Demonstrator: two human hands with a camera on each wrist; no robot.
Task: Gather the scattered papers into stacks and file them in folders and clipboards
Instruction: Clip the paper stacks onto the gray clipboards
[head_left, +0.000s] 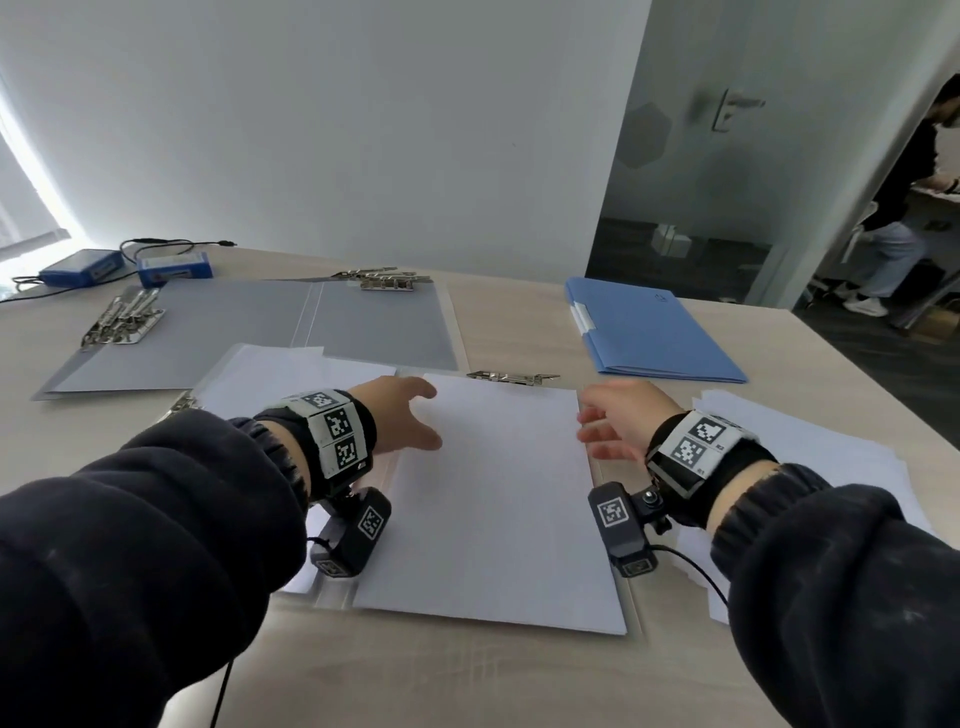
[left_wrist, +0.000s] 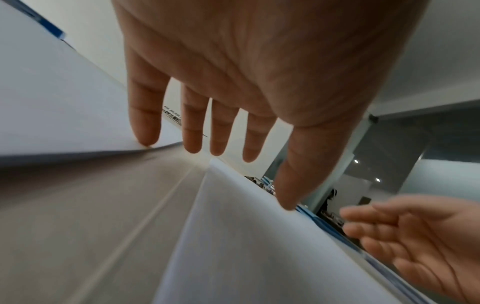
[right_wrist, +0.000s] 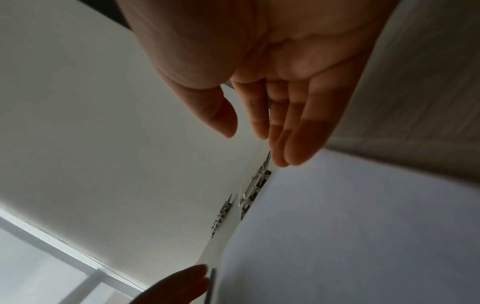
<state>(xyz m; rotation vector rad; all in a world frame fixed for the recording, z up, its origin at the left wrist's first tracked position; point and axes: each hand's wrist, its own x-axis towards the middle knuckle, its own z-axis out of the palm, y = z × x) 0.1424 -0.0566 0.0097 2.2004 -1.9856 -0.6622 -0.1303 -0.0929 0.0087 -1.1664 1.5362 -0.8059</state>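
A stack of white paper (head_left: 493, 493) lies on the right half of an open grey folder (head_left: 337, 592) in front of me, under its metal clip (head_left: 511, 376). My left hand (head_left: 415, 415) is at the stack's left edge with spread, straight fingers (left_wrist: 221, 133); the thumb tip touches the stack and the little finger touches the sheets (head_left: 275, 379) on the folder's left half. At the stack's right edge hovers my right hand (head_left: 597, 421), fingers (right_wrist: 285, 144) straight, holding nothing. The paper (right_wrist: 350, 226) and clip (right_wrist: 254, 191) lie below the right hand.
A second open grey folder (head_left: 260, 332) with metal clips lies behind. A shut blue folder (head_left: 649, 327) sits at the back right. Loose white sheets (head_left: 831, 457) lie under my right wrist. Two blue boxes (head_left: 174, 267) with cables stand far left. A person stands beyond the doorway.
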